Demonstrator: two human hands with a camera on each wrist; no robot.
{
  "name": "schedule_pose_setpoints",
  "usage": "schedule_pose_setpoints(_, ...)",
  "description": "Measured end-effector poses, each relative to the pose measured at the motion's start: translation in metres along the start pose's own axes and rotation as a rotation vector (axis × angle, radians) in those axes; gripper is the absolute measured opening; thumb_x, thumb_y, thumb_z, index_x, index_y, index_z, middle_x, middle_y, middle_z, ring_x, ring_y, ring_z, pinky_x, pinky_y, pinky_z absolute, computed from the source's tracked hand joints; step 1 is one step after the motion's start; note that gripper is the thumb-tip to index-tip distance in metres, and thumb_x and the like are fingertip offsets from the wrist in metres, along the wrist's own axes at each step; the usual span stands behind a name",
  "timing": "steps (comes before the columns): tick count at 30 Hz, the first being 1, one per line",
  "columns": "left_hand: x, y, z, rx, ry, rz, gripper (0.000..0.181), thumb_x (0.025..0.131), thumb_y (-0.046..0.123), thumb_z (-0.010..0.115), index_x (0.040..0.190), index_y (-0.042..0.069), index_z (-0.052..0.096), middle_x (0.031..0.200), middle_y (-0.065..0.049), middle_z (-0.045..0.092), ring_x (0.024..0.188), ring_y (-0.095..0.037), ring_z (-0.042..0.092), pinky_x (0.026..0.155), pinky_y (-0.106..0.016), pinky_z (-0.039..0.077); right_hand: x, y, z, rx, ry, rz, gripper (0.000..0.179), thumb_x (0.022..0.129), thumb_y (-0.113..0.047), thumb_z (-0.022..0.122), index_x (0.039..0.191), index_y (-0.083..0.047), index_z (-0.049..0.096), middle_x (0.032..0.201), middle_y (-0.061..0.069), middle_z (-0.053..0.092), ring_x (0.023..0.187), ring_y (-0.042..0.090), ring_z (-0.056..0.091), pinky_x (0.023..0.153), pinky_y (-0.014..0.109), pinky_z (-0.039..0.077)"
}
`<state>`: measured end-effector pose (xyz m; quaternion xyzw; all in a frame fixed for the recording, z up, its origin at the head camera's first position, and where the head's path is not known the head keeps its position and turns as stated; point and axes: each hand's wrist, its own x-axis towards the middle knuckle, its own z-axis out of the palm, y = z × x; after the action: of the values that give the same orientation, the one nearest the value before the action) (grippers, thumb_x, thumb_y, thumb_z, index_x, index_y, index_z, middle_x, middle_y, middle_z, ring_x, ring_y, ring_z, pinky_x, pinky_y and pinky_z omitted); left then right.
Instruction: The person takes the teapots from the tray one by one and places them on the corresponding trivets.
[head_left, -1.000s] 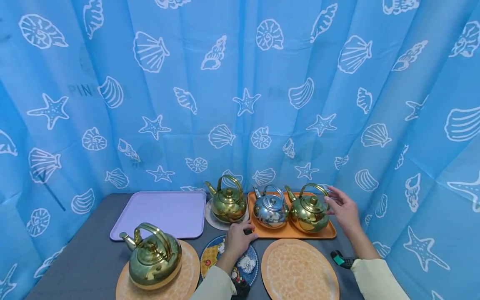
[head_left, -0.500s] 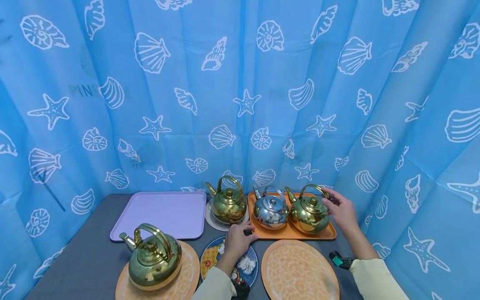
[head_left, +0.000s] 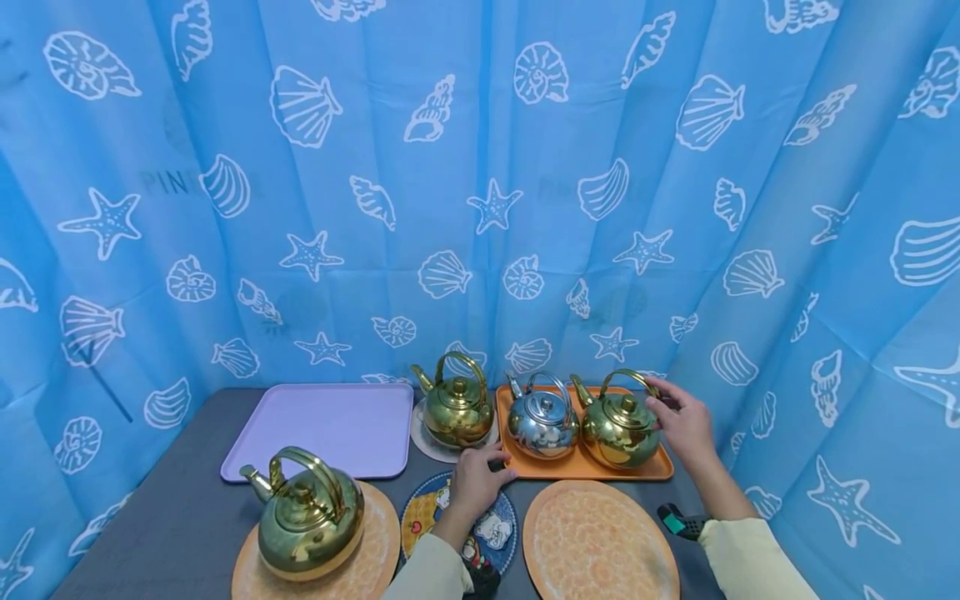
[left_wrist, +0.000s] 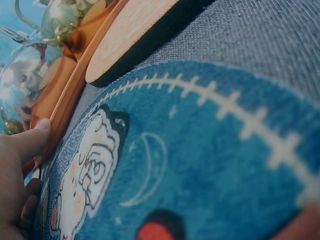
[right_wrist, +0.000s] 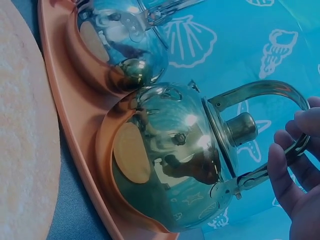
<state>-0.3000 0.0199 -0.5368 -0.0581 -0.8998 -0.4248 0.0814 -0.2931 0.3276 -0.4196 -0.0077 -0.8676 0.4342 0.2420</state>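
At the back right, an orange tray (head_left: 540,472) carries a silver kettle (head_left: 543,423) and a gold kettle (head_left: 621,429), both upright. My right hand (head_left: 684,423) grips the right side of the gold kettle's arched handle (right_wrist: 260,89), thumb and fingers round it in the right wrist view. My left hand (head_left: 474,483) pinches the tray's front left corner between thumb and finger. In the left wrist view, one fingertip (left_wrist: 42,125) lies against the tray's rim; the rest of the grip is partly hidden. Under the left hand lies a blue patterned round mat (head_left: 495,533).
Left of the tray, another gold kettle (head_left: 457,408) stands on a pale round mat (head_left: 435,450). A larger gold kettle (head_left: 307,521) stands on a tan round board (head_left: 378,533) at front left. A second tan board (head_left: 600,542) and a lilac tray (head_left: 337,429) lie on the grey table.
My right hand has closed from beside the gold kettle onto its handle, moving slightly left. The left hand stays at the tray corner, and the kettles have not moved.
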Motion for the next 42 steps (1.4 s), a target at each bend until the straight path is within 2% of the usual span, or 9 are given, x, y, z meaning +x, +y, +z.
schedule_pose_setpoints(2, 0.000, 0.000, 0.000, 0.000, 0.002, 0.004, 0.018, 0.079, 0.029, 0.082, 0.097, 0.027, 0.078, 0.127, 0.008, 0.064, 0.112, -0.022, 0.056, 0.092, -0.046, 0.046, 0.000, 0.000, 0.000, -0.007, 0.010, -0.002, 0.034, 0.098, -0.011, 0.059, 0.131, -0.006, 0.061, 0.112, 0.021, 0.063, 0.082, 0.009, 0.060, 0.062, 0.038, 0.058)
schedule_pose_setpoints(4, 0.001, 0.000, 0.001, 0.000, 0.001, 0.007, 0.018, 0.079, 0.029, 0.082, 0.097, 0.027, 0.078, 0.127, 0.007, 0.064, 0.112, -0.022, 0.056, 0.092, -0.047, 0.046, 0.000, 0.000, -0.001, -0.009, 0.016, 0.000, 0.034, 0.098, -0.011, 0.059, 0.131, -0.006, 0.061, 0.110, 0.021, 0.064, 0.080, 0.011, 0.062, 0.061, 0.038, 0.058)
schedule_pose_setpoints(8, 0.001, 0.000, 0.001, -0.003, -0.003, 0.005, 0.018, 0.080, 0.029, 0.081, 0.097, 0.027, 0.078, 0.127, 0.007, 0.064, 0.113, -0.022, 0.056, 0.093, -0.047, 0.045, -0.001, 0.002, -0.002, -0.023, 0.030, 0.003, 0.033, 0.098, -0.012, 0.058, 0.131, -0.007, 0.062, 0.105, 0.021, 0.066, 0.079, 0.029, 0.065, 0.059, 0.037, 0.057)
schedule_pose_setpoints(10, 0.001, -0.001, 0.000, -0.004, -0.008, 0.003, 0.018, 0.080, 0.029, 0.081, 0.098, 0.027, 0.078, 0.128, 0.008, 0.063, 0.114, -0.022, 0.055, 0.094, -0.047, 0.045, -0.001, 0.004, -0.002, -0.039, 0.035, 0.002, 0.032, 0.099, -0.012, 0.058, 0.130, -0.007, 0.062, 0.104, 0.021, 0.066, 0.079, 0.031, 0.065, 0.059, 0.037, 0.057)
schedule_pose_setpoints(17, 0.000, -0.001, 0.001, -0.007, -0.012, 0.000, 0.018, 0.080, 0.029, 0.081, 0.098, 0.027, 0.078, 0.128, 0.008, 0.063, 0.113, -0.022, 0.055, 0.093, -0.047, 0.045, -0.006, 0.006, -0.008, -0.089, 0.057, -0.050, 0.031, 0.099, -0.014, 0.059, 0.129, -0.010, 0.063, 0.103, 0.017, 0.068, 0.075, 0.013, 0.062, 0.057, 0.035, 0.056)
schedule_pose_setpoints(23, 0.000, -0.001, 0.002, 0.000, -0.010, 0.007, 0.019, 0.079, 0.029, 0.082, 0.098, 0.027, 0.078, 0.127, 0.008, 0.063, 0.114, -0.022, 0.056, 0.094, -0.048, 0.045, -0.012, 0.002, -0.015, -0.107, 0.082, -0.076, 0.030, 0.099, -0.014, 0.058, 0.128, -0.008, 0.063, 0.103, 0.018, 0.067, 0.076, 0.016, 0.062, 0.054, 0.024, 0.052)
schedule_pose_setpoints(29, 0.000, -0.002, 0.003, 0.018, 0.004, 0.009, 0.021, 0.078, 0.031, 0.082, 0.098, 0.028, 0.078, 0.126, 0.011, 0.064, 0.113, -0.020, 0.056, 0.093, -0.046, 0.045, -0.015, 0.001, -0.020, -0.119, 0.120, -0.088, 0.029, 0.099, -0.012, 0.057, 0.127, -0.009, 0.064, 0.106, 0.018, 0.066, 0.077, 0.004, 0.057, 0.055, 0.018, 0.049)
schedule_pose_setpoints(37, -0.001, -0.001, 0.000, 0.004, 0.001, 0.013, 0.020, 0.079, 0.029, 0.082, 0.098, 0.027, 0.078, 0.127, 0.008, 0.063, 0.115, -0.022, 0.055, 0.096, -0.048, 0.044, -0.022, 0.006, -0.025, -0.116, 0.150, -0.197, 0.026, 0.099, -0.011, 0.058, 0.123, -0.006, 0.065, 0.092, 0.014, 0.064, 0.063, 0.017, 0.054, 0.051, 0.018, 0.042)
schedule_pose_setpoints(42, -0.002, -0.001, -0.001, 0.001, -0.006, 0.011, 0.020, 0.079, 0.030, 0.082, 0.099, 0.028, 0.078, 0.128, 0.007, 0.063, 0.116, -0.023, 0.055, 0.096, -0.048, 0.044, -0.026, 0.011, -0.029, -0.118, 0.177, -0.233, 0.024, 0.097, -0.008, 0.060, 0.120, -0.005, 0.066, 0.089, 0.011, 0.064, 0.061, 0.017, 0.051, 0.050, 0.019, 0.039)
